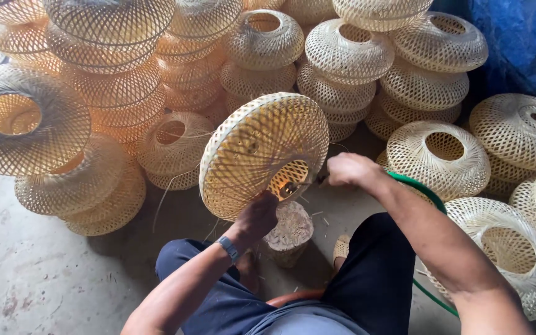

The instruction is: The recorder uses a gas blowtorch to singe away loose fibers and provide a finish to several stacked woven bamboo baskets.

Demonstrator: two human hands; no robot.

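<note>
Gripping the tilted round woven bamboo lampshade (262, 152) at its lower rim with my left hand (257, 217), my right hand (348, 169) clenches a small tool at its opening, which faces me.

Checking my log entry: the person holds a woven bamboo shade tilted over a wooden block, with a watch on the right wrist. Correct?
Not quite. The head view shows the watch on the left wrist, by the left hand. The shade does tilt over the wooden block.
</note>
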